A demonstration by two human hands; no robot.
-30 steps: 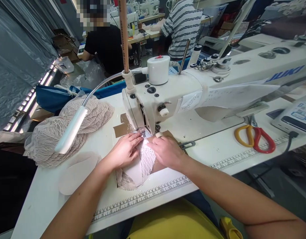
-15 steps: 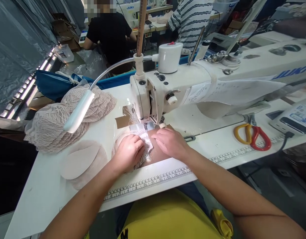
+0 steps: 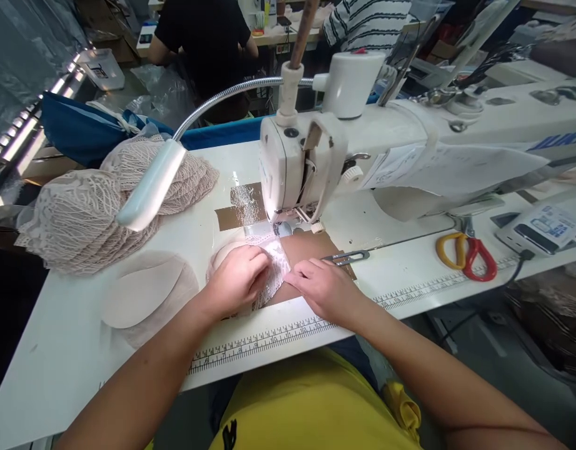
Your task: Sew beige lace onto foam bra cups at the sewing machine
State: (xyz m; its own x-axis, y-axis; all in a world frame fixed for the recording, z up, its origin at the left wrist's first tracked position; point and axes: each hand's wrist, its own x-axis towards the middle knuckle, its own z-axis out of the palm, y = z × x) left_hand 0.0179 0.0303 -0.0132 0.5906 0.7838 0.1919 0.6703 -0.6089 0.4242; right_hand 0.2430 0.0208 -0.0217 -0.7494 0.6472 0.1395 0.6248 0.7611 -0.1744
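Note:
A pale pink lace-covered cup piece [image 3: 272,261] lies on the white table [image 3: 58,369] just in front of the needle of a white sewing machine [image 3: 316,156]. My left hand [image 3: 238,278] rests on its left part with fingers curled over the lace. Beside it, my right hand [image 3: 318,287] pinches the lace's right edge over a brown taped patch [image 3: 316,247]. A beige foam cup shows under my left hand.
A heap of lace cups [image 3: 82,209] sits at the left under a gooseneck lamp [image 3: 152,184]. Flat beige foam pieces [image 3: 142,290] lie in front of it. Red-and-yellow scissors [image 3: 466,256] and a control box [image 3: 536,228] are at the right. Metal tweezers [image 3: 347,256] lie by my right hand. Other people work behind.
The lace piece has been drawn back from the needle toward me and to the left. My right hand slid down to its right edge. The camera view has dipped closer to the table.

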